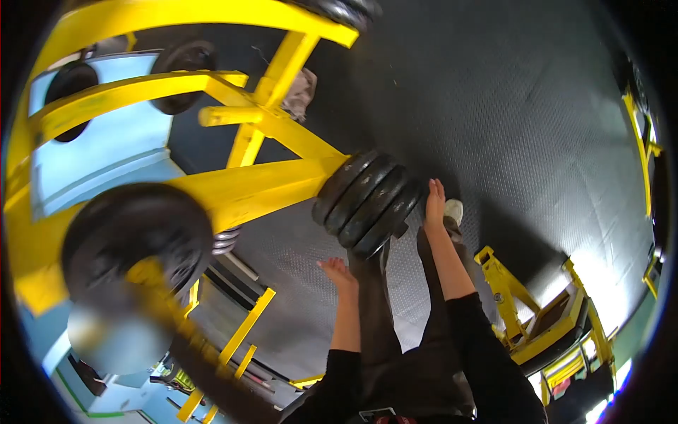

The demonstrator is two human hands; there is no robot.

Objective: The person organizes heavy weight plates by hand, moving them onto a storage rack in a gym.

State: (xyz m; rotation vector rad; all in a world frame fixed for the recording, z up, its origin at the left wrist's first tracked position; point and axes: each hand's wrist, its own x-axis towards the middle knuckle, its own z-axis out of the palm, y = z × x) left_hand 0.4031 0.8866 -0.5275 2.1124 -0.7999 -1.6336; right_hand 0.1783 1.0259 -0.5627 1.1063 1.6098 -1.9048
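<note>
A stack of several black weight plates (pixel 367 201) sits on the end of a yellow bar (pixel 261 194) of the machine. To the right of the stack, my right hand (pixel 435 205) is held up with nothing in it, its fingers stretched out. Below the stack and slightly left is my left hand (pixel 339 273), its fingers spread and empty. Neither hand visibly grips the plates. Another large black plate (pixel 138 237) hangs on the machine at the left.
More plates (pixel 185 74) stand behind the yellow frame (pixel 169 13) at upper left. A crumpled cloth (pixel 301 94) lies near the frame. A yellow bench (pixel 547 332) stands at lower right on the dark textured floor (pixel 537 127). My shoe (pixel 453 211) shows beside my right hand.
</note>
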